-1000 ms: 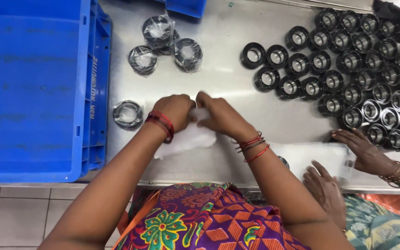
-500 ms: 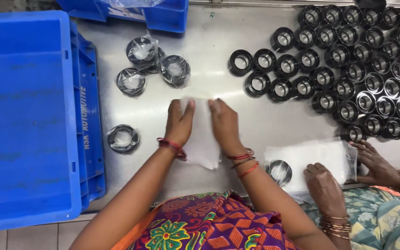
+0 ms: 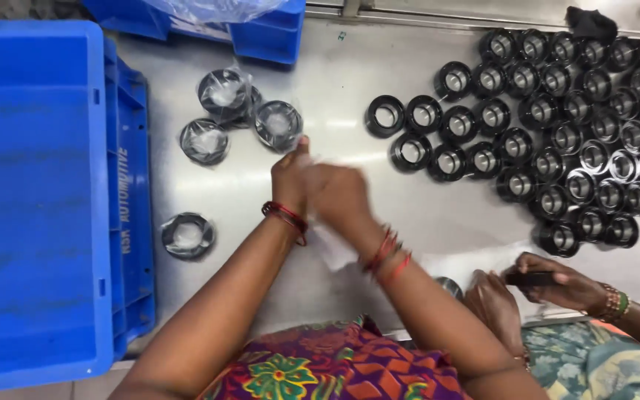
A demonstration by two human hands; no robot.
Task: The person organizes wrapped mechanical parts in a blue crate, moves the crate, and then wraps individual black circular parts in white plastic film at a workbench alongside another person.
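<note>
My left hand point(image 3: 291, 176) and my right hand point(image 3: 341, 194) meet above the steel table point(image 3: 350, 81), both gripping a thin clear plastic bag point(image 3: 329, 248) that hangs below them; the motion is blurred. Several bagged black metal rings lie just beyond: one point(image 3: 278, 124) near my left fingertips, another point(image 3: 204, 141) further left, a third point(image 3: 224, 92) behind. A single bagged ring point(image 3: 187, 235) lies left of my left forearm. Whether the bag holds a ring is hidden.
A big blue crate point(image 3: 38, 192) fills the left side, and another blue crate point(image 3: 261, 30) stands at the back. Several bare black rings point(image 3: 550, 133) cover the right of the table. A co-worker's hands point(image 3: 550, 280) hold a dark part at the lower right.
My hands lay flat on the bag half a second ago; now they are lifted and drawn together with the bag between them. The co-worker's hands have shifted and hold a dark part.
</note>
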